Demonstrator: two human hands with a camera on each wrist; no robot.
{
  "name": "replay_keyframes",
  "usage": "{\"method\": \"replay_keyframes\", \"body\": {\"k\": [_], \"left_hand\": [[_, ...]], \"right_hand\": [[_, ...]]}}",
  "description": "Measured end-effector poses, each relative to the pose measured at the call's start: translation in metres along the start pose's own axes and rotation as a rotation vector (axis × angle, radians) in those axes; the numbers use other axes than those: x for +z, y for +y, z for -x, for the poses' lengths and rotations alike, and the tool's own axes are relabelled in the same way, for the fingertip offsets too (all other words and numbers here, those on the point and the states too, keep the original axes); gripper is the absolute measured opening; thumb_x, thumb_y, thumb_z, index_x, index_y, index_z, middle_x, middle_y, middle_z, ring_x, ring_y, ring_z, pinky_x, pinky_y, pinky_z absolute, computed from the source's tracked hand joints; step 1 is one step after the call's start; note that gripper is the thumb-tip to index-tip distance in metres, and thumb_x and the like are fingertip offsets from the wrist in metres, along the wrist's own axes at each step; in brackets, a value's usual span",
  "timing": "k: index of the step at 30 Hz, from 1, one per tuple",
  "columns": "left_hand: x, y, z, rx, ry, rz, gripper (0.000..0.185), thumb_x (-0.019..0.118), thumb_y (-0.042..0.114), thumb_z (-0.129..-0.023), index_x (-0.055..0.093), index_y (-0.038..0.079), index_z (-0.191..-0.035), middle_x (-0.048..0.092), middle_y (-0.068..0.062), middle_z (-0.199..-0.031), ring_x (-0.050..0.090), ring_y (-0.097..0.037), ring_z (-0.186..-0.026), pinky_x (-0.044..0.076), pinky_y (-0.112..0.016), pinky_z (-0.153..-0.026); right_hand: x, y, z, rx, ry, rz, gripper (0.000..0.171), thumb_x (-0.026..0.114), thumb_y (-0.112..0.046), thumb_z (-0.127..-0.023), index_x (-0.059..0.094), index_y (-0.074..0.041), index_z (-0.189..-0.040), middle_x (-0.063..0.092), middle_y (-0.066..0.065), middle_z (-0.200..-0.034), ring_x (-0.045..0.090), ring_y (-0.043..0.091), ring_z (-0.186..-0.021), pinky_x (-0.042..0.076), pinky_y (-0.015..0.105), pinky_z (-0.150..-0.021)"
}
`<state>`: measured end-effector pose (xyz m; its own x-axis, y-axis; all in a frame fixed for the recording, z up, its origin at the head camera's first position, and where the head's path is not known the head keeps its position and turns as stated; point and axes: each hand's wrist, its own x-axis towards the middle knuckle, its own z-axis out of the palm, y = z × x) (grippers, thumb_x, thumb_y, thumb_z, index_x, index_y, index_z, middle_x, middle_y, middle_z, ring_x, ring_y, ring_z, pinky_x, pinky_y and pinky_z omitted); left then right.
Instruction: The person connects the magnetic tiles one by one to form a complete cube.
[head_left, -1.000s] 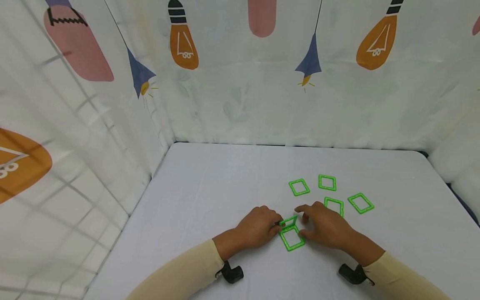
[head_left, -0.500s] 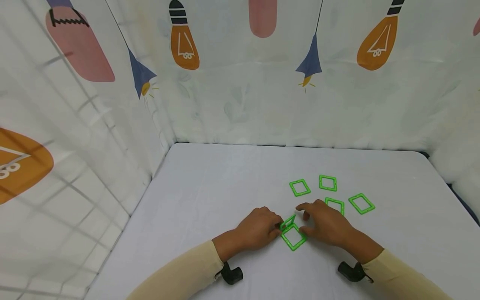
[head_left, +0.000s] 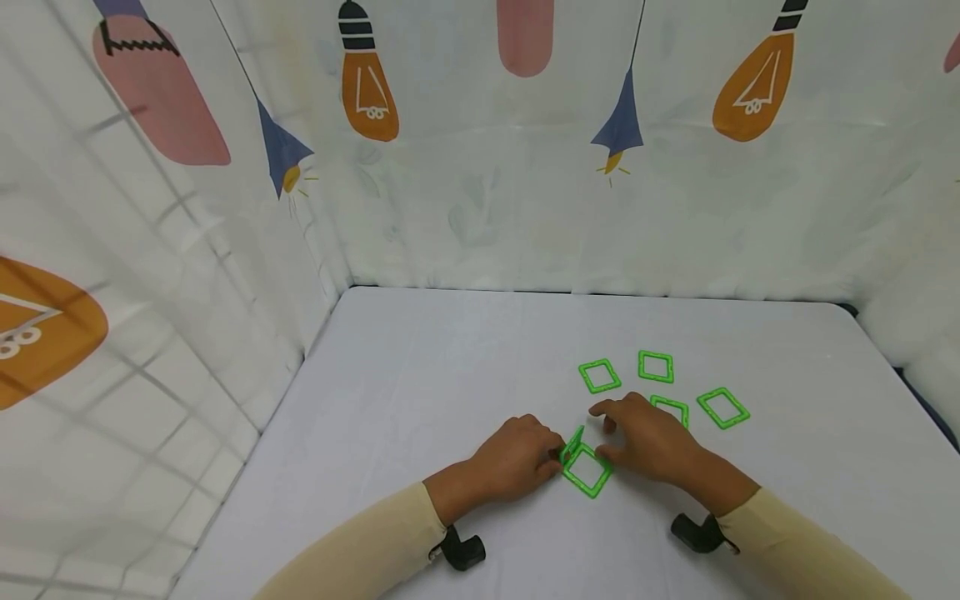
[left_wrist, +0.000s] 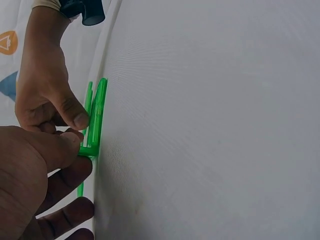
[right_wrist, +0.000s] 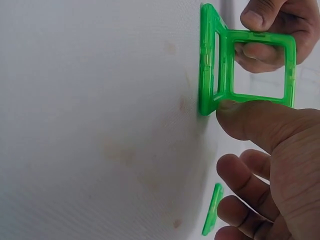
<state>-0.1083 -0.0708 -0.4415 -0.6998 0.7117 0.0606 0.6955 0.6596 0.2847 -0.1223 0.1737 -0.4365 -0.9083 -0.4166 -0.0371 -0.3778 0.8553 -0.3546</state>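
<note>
Change: the upright green frame (head_left: 573, 442) has tilted steeper and the flat green frame (head_left: 587, 472) has turned since a second ago.
Material: thin translucent plastic squares, open in the middle, on a white cloth-covered bench (head_left: 450, 375).
Left hand (head_left: 517, 457): grip clamped on the upright frame's near corner.
Right hand (head_left: 648, 442): thumb curled, pressing the flat frame's edge; fingers arched.
Place: four loose frames (head_left: 656, 367) lie beyond the flat frame.

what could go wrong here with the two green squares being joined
1. The raised green square is held only at its edges by the left hand and right hand; a slip could let it flop flat onto the flat green square.
2. The right hand lies partly over one loose green square; a backward move of that hand might knock it across the table.
</note>
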Motion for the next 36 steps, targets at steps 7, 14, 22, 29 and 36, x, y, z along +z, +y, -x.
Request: {"method": "replay_keyframes", "body": {"k": [7,14,22,29,36], "left_hand": [[0.000,0.000,0.000,0.005,-0.010,0.013,0.006,0.074,0.028,-0.096,0.073,0.023,-0.098,0.067,0.017,-0.092,0.058,-0.007,-0.097,0.046,-0.026,-0.084],[0.002,-0.001,0.000,0.007,-0.015,0.016,0.005,0.075,0.029,-0.096,0.074,0.025,-0.096,0.066,0.018,-0.089,0.059,-0.009,-0.102,0.046,-0.028,-0.087],[0.004,-0.001,0.000,0.020,-0.014,0.018,0.005,0.074,0.030,-0.096,0.072,0.025,-0.094,0.066,0.018,-0.089,0.058,-0.008,-0.100,0.046,-0.027,-0.084],[0.003,-0.001,0.000,0.008,-0.011,0.027,0.006,0.074,0.030,-0.096,0.074,0.025,-0.097,0.067,0.018,-0.092,0.058,-0.007,-0.100,0.045,-0.026,-0.083],[0.002,-0.002,0.002,0.013,-0.001,0.027,0.006,0.075,0.030,-0.096,0.074,0.024,-0.098,0.068,0.018,-0.093,0.057,-0.007,-0.100,0.043,-0.024,-0.082]], "right_hand": [[-0.001,0.000,-0.005,0.006,-0.004,0.017,0.054,0.090,-0.029,-0.079,0.068,-0.016,-0.127,0.058,-0.012,-0.088,0.052,0.011,-0.084,0.047,0.027,-0.064],[0.001,0.000,-0.008,-0.001,0.005,0.031,0.052,0.090,-0.029,-0.078,0.069,-0.017,-0.125,0.058,-0.013,-0.088,0.053,0.012,-0.088,0.047,0.026,-0.066],[-0.002,0.005,-0.001,-0.002,0.019,0.011,0.052,0.088,-0.030,-0.081,0.069,-0.015,-0.127,0.061,-0.012,-0.094,0.057,0.013,-0.094,0.049,0.028,-0.068],[-0.008,0.019,0.010,-0.037,0.093,-0.018,0.051,0.086,-0.028,-0.084,0.067,-0.016,-0.129,0.064,-0.012,-0.103,0.060,0.017,-0.105,0.052,0.033,-0.075],[-0.016,0.033,0.018,-0.029,0.133,-0.040,0.049,0.085,-0.025,-0.085,0.068,-0.013,-0.129,0.068,-0.006,-0.109,0.059,0.024,-0.114,0.053,0.041,-0.084]]}}
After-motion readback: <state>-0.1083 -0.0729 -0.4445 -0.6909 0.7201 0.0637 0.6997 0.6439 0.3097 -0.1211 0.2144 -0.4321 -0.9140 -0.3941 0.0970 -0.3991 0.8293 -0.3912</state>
